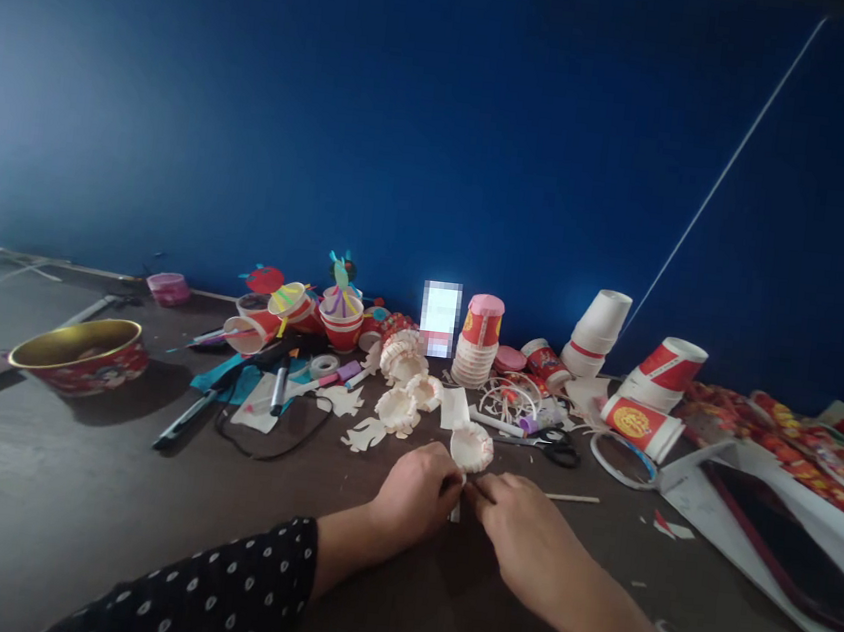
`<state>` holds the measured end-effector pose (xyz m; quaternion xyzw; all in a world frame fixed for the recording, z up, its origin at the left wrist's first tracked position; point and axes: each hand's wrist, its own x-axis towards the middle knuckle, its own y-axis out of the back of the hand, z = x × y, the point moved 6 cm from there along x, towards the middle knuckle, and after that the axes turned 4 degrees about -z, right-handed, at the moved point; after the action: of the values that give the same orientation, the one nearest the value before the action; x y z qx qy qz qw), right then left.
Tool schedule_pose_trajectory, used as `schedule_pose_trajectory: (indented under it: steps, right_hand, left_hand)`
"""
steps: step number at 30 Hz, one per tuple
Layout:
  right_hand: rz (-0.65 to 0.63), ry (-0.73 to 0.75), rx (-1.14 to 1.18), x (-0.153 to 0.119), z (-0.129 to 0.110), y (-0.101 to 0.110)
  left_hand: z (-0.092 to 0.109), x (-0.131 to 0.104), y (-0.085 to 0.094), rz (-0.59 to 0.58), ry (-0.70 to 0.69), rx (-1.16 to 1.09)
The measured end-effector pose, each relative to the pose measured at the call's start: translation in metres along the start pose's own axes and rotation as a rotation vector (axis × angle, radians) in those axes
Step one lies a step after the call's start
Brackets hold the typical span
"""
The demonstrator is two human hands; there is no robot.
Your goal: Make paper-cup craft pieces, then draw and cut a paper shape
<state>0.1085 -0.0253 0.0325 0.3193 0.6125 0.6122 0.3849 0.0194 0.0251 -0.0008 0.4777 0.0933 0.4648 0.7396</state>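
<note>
In the middle of the table, my left hand [413, 491] is closed in a pinch around a narrow white paper strip [455, 511], whose lower end hangs below the fingers. My right hand [524, 533] meets it from the other side, fingers bent together on the same strip; the fingertips are partly hidden. Just beyond my fingers sits a small white paper cup piece [473, 446] with a curled, ruffled rim. Whether the strip is attached to it, I cannot tell. Similar ruffled white pieces [396, 409] lie behind, beside cut white paper scraps [365, 435].
Black-handled scissors [562, 453] and a thin stick [573, 498] lie to the right, near a phone [783, 540] on a white box. Stacked paper cups [478, 337] stand behind. A gold-lined bowl [77, 360], a utility knife [192, 418] and a marker [280, 387] are on the left.
</note>
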Motion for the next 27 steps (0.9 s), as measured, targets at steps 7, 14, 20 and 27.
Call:
schedule_pose_trajectory:
  steps: [7,14,20,27]
  right_hand:
    - [-0.068,-0.033,0.001,0.0005,0.0011,-0.0017]
    - [-0.064,-0.041,-0.005,0.0007,0.0025,-0.0012]
    - [-0.035,-0.062,0.038,0.0006,0.0025,0.0022]
    - [0.022,-0.062,0.064,-0.0003,0.0007,0.0018]
  left_hand:
    - [-0.0009,-0.0037,0.0036,0.050,0.010,-0.033]
    - [-0.0038,-0.0020,0.0011,0.042,-0.009,-0.004]
    - [-0.0023,-0.0015,0.0032,0.021,0.014,0.018]
    - [-0.0033,0.0028,0.0012,-0.028,0.013,0.024]
